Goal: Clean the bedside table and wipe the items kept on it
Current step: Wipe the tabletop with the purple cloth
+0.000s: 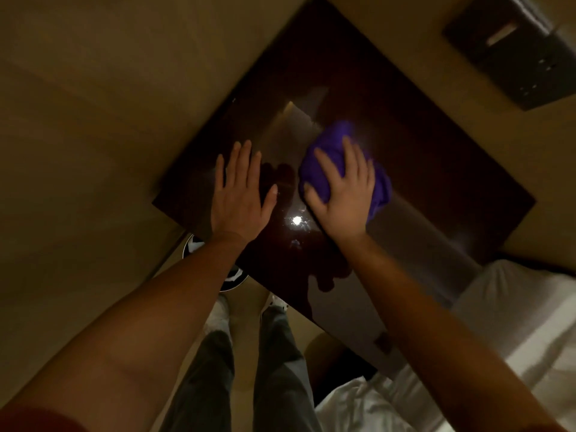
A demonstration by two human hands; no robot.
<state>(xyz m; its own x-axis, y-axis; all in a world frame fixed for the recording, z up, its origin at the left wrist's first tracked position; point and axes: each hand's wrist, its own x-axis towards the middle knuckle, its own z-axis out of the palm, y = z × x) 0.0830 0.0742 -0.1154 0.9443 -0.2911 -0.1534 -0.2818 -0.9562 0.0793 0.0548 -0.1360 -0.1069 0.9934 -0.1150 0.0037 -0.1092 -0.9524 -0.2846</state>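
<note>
— What is seen from the head view?
— A dark, glossy bedside table (358, 98) is shown, a bright light reflected near its front.
— And the cloth?
— A crumpled purple cloth (327, 157) is pressed onto the tabletop, fingers curled over it, by the right hand (338, 194). The left hand (238, 194) is laid flat beside it, nothing held.

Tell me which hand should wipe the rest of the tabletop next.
Right. The right hand already presses the purple cloth onto the dark tabletop; the left hand lies flat and bare beside it.
</note>
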